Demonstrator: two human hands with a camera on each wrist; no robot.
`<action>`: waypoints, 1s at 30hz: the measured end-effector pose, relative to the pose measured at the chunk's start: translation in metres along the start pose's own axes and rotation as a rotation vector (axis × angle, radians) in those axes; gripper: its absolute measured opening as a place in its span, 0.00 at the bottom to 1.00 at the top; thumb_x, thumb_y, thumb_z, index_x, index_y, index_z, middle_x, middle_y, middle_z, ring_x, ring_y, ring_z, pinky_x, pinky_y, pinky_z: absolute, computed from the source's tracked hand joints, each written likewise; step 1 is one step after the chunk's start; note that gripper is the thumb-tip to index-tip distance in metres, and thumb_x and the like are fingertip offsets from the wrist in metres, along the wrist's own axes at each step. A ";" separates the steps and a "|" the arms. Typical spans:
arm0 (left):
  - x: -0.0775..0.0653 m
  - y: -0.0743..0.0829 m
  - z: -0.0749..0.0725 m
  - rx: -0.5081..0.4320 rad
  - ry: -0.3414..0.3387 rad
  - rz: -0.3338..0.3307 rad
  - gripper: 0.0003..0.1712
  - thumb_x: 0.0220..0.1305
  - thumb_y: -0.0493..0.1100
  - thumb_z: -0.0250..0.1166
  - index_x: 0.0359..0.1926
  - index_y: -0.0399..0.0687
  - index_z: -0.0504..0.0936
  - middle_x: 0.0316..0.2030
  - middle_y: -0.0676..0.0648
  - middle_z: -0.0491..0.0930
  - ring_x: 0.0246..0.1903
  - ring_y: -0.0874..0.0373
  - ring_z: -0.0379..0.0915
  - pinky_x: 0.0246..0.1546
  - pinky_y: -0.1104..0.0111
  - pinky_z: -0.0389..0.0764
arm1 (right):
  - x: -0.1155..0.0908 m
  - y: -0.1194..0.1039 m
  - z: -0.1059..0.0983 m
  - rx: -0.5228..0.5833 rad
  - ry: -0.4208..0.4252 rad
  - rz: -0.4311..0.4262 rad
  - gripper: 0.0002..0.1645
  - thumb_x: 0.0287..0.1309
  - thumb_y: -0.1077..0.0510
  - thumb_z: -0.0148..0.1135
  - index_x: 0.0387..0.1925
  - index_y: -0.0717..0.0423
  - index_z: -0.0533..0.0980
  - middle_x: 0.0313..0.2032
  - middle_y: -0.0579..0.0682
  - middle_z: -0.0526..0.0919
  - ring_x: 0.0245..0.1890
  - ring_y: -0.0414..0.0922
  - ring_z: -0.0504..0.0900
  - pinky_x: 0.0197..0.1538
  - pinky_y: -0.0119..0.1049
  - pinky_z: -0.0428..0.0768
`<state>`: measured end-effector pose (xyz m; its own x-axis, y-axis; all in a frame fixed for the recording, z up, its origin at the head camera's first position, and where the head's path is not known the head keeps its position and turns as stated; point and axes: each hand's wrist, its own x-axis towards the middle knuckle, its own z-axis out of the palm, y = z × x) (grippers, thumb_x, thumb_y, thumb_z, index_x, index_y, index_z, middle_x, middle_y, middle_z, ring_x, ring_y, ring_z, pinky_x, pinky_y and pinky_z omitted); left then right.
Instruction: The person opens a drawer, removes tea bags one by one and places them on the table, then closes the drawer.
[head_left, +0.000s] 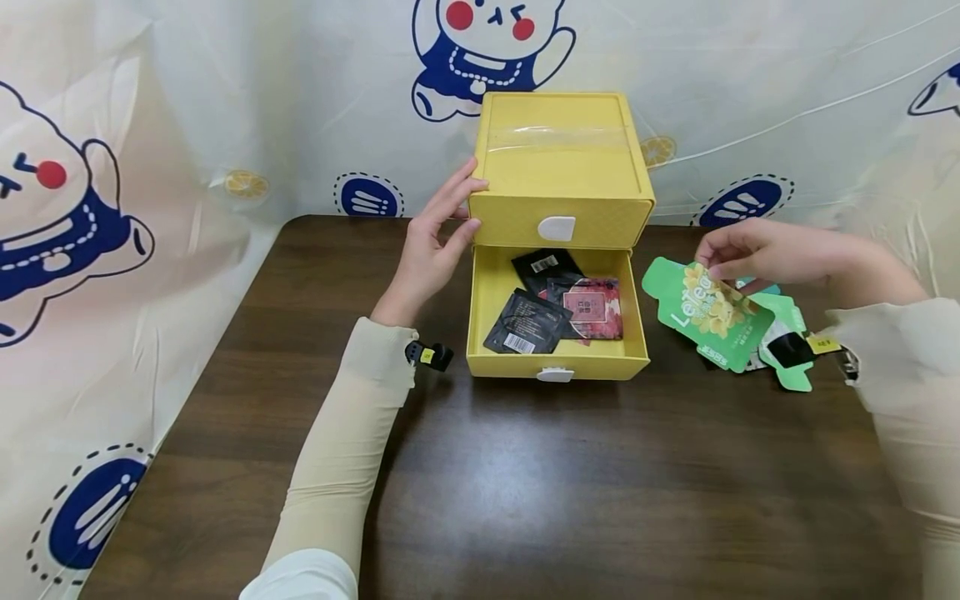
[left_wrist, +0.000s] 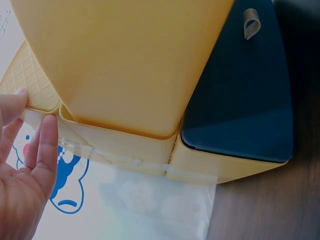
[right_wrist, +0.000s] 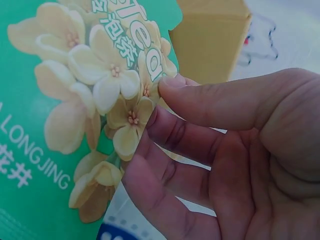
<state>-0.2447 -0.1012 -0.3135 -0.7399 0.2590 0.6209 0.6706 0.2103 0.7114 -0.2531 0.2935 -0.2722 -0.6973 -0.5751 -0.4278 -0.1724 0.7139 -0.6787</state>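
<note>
My right hand (head_left: 772,254) pinches a green tea sachet (head_left: 720,312) with yellow flowers between thumb and fingers, over the pile at the right. Close up in the right wrist view, the thumb and fingertips meet at the sachet's edge (right_wrist: 117,85). My left hand (head_left: 438,229) rests against the left front corner of a yellow two-drawer box (head_left: 555,167), thumb toward its front and straight fingers along its side. The lower drawer (head_left: 510,367) is pulled out, and the upper one is closed. Inside the lower drawer lie black sachets (head_left: 528,321) and a red patterned sachet (head_left: 596,308).
More green packets (head_left: 791,321) lie under the held sachet, right of the box. The box stands at the back of a dark wooden table (head_left: 525,483). Behind it hangs a white curtain (head_left: 300,100) with cartoon prints.
</note>
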 end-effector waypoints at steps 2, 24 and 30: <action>0.000 0.000 0.000 0.003 0.000 0.000 0.20 0.62 0.29 0.55 0.56 0.37 0.71 0.66 0.42 0.58 0.40 0.54 0.66 0.21 0.73 0.70 | -0.001 0.011 0.000 0.021 -0.003 0.017 0.07 0.66 0.64 0.47 0.41 0.65 0.67 0.28 0.54 0.71 0.27 0.47 0.72 0.30 0.40 0.79; -0.001 -0.004 0.001 -0.008 0.003 0.016 0.21 0.62 0.29 0.56 0.57 0.37 0.71 0.66 0.42 0.58 0.39 0.55 0.66 0.20 0.71 0.71 | 0.020 0.089 0.020 0.123 0.010 0.159 0.07 0.63 0.68 0.48 0.41 0.69 0.67 0.24 0.52 0.70 0.18 0.43 0.65 0.21 0.31 0.67; 0.000 -0.003 0.001 -0.008 0.008 0.011 0.21 0.62 0.29 0.56 0.57 0.37 0.71 0.66 0.43 0.58 0.38 0.54 0.66 0.20 0.72 0.71 | 0.022 0.091 0.024 0.009 0.071 0.148 0.05 0.62 0.67 0.49 0.38 0.69 0.68 0.23 0.52 0.71 0.20 0.45 0.67 0.23 0.35 0.70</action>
<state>-0.2464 -0.1011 -0.3159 -0.7331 0.2540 0.6309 0.6780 0.2002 0.7072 -0.2672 0.3365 -0.3581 -0.7620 -0.4339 -0.4807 -0.0581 0.7851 -0.6166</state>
